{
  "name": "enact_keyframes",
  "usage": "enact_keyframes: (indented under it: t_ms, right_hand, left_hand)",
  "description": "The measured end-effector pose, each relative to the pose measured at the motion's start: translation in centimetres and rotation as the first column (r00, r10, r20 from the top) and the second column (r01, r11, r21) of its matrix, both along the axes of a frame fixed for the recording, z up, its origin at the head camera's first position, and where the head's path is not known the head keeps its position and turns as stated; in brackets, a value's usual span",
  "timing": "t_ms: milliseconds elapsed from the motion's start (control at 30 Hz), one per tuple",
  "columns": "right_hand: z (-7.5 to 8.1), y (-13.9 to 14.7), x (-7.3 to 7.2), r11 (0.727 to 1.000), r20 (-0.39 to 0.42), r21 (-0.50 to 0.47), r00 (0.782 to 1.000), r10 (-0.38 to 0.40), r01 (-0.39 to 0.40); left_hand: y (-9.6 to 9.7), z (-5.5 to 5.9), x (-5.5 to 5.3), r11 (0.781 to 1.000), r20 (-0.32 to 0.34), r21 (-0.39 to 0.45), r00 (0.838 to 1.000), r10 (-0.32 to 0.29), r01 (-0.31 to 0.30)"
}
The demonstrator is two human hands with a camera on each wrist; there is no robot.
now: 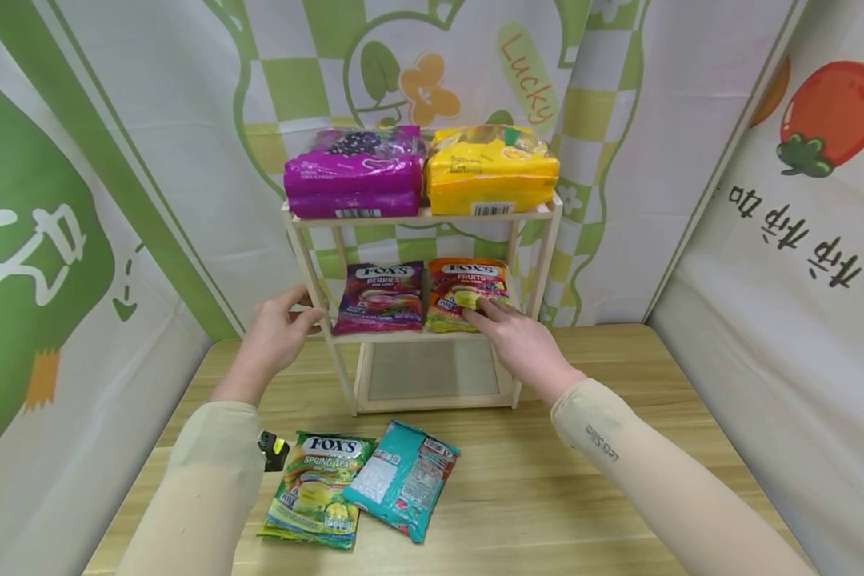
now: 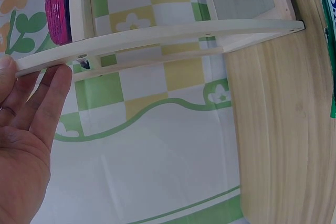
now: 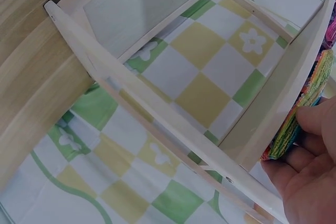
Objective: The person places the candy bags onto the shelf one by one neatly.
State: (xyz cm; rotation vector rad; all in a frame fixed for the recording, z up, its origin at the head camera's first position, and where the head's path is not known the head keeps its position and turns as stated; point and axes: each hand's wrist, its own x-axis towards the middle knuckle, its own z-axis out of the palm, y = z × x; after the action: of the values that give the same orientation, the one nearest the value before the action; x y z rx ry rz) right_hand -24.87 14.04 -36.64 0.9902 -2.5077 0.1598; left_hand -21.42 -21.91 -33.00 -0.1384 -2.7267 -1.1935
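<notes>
My left hand (image 1: 277, 330) pinches the left upright of a small pale wooden rack (image 1: 538, 276), thumb on one side and fingers on the other in the left wrist view. On the middle shelf, my right hand (image 1: 522, 340) is at an orange Fox's Fruits candy bag (image 1: 468, 280). Its thumb and curled fingers hold the bag's lower part; the right wrist view shows them at the colourful bottom edge (image 3: 299, 114). Directly left of that bag leans a purple Fox's Berries candy bag (image 1: 382, 300), which neither hand touches.
A purple candy pack (image 1: 356, 180) and a yellow one (image 1: 493, 180) sit on the top shelf. In front of the rack, a green Spring Tea candy bag (image 1: 317, 488) and a teal bag (image 1: 406, 480), back side up, lie on the wooden table (image 1: 547, 496). Printed curtains surround the table.
</notes>
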Motion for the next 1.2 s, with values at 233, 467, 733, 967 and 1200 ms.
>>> enact_keyframes:
  t_ms: [233, 467, 733, 967, 1200]
  right_hand:
    - [-0.2, 0.0, -0.2, 1.000, 0.012, -0.004, 1.000, -0.001, 0.001]
    - [-0.1, 0.0, -0.1, 1.000, 0.040, 0.002, 0.999, -0.012, 0.011]
    - [0.0, 0.3, 0.2, 1.000, 0.062, -0.004, 0.998, -0.011, 0.011]
    - [-0.2, 0.9, 0.2, 0.999, -0.022, -0.046, 1.000, 0.021, -0.022]
    - [0.1, 1.5, 0.5, 0.977, -0.101, -0.184, 0.991, 0.093, -0.110]
  left_hand:
    - [0.1, 0.0, 0.1, 1.000, 0.008, 0.001, 1.000, -0.004, 0.004]
    - [0.0, -0.1, 0.1, 1.000, 0.009, 0.003, 1.000, -0.001, 0.001]
    - [0.0, -0.1, 0.1, 1.000, 0.007, 0.008, 1.000, 0.000, 0.000]
    - [0.0, -0.1, 0.1, 1.000, 0.000, 0.008, 1.000, 0.001, -0.001]
    - [0.0, -0.1, 0.0, 1.000, -0.007, 0.005, 1.000, 0.001, -0.001]
